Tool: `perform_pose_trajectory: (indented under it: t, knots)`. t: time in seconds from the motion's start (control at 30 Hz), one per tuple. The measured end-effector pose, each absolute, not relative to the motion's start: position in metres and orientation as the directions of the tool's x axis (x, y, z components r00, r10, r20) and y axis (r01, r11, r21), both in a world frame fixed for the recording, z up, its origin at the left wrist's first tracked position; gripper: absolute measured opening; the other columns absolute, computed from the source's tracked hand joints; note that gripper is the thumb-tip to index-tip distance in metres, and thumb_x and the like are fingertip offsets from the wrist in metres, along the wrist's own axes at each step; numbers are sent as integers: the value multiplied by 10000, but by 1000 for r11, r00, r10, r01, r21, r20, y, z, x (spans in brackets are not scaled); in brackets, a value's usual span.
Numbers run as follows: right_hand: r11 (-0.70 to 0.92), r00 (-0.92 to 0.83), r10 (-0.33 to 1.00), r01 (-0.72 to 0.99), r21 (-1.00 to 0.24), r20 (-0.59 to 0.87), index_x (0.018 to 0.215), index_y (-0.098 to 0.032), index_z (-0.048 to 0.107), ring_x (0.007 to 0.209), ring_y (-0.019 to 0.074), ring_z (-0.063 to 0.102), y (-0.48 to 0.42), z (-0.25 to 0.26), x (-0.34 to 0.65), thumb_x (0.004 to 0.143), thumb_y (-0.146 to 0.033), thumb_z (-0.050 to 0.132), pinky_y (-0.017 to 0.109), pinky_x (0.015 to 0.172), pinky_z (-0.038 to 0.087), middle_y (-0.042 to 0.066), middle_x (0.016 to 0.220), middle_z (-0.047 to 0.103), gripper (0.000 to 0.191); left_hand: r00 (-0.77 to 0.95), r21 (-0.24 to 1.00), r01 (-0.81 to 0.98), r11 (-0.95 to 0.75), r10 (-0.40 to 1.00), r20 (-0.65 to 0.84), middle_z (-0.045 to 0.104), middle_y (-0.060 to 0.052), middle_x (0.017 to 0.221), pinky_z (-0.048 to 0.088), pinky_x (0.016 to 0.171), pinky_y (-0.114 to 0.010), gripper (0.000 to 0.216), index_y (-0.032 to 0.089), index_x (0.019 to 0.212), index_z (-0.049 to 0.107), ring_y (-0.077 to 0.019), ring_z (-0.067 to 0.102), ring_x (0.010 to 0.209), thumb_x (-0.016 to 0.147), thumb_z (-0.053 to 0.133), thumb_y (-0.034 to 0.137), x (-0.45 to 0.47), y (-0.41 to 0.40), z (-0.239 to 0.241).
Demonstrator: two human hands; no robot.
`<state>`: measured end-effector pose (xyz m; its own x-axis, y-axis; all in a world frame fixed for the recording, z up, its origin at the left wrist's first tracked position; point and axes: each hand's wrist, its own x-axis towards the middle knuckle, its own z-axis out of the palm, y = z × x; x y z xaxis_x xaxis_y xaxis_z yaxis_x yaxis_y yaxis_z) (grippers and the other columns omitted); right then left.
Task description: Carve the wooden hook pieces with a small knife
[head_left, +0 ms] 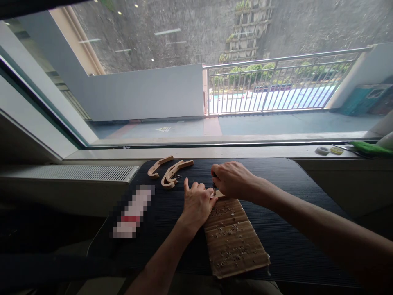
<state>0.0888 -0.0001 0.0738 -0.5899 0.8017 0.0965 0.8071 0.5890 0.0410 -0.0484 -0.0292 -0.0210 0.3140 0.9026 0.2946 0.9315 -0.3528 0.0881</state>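
Observation:
My left hand rests on the far end of a brown cardboard sheet littered with wood shavings, fingers curled, pressing down a small wooden piece that is mostly hidden. Right beside it, my right hand is closed around a small dark tool whose tip points down at that piece. Both hands sit together at the middle of a dark ribbed table.
Three curved wooden hooks lie on the table's far left. A blurred white and red object lies left of my hands. Tape rolls and a green item sit on the window sill at right. A radiator grille runs left.

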Motion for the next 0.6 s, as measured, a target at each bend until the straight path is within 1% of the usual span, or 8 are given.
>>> perform_pose_trajectory:
  t: [0.17,0.3,0.37,0.47,0.6]
  knots:
    - [512,-513,849,858,46,123,824,-127,570,534,139,519,-2,70,82,845,-245,398,275,479,239,84,658,625,210,304,93,935,-342,909,287,591,-35,815,134,1035,-558,268,251,883,663,-214,493,887,830,501,457,-48,-31,-20]
    - [539,-542,834,840,57,100,815,-133,590,537,146,519,-2,79,87,828,-256,433,273,476,235,80,650,624,200,312,106,929,-354,905,288,587,-29,826,132,1032,-561,253,265,913,653,-212,493,889,826,509,454,-50,-31,-20]
    - [595,-598,798,802,52,76,835,-154,599,569,139,525,-3,87,91,814,-222,457,267,483,242,62,688,633,159,315,105,928,-357,904,289,586,-27,827,131,1033,-561,249,265,913,649,-210,494,888,826,510,452,-50,-31,-21]
    - [718,-720,694,694,54,8,826,-173,605,592,115,513,-4,97,95,797,-145,482,254,474,242,36,750,633,129,318,99,928,-360,901,296,586,-26,824,131,1031,-563,247,266,908,649,-210,496,888,829,505,449,-51,-30,-22]
    - [822,-815,568,559,104,-111,783,-157,600,586,106,501,-3,101,93,778,-91,525,250,464,246,28,741,608,100,319,97,927,-364,895,311,590,-27,820,132,1029,-563,243,262,873,656,-209,498,886,836,498,442,-50,-30,-22]
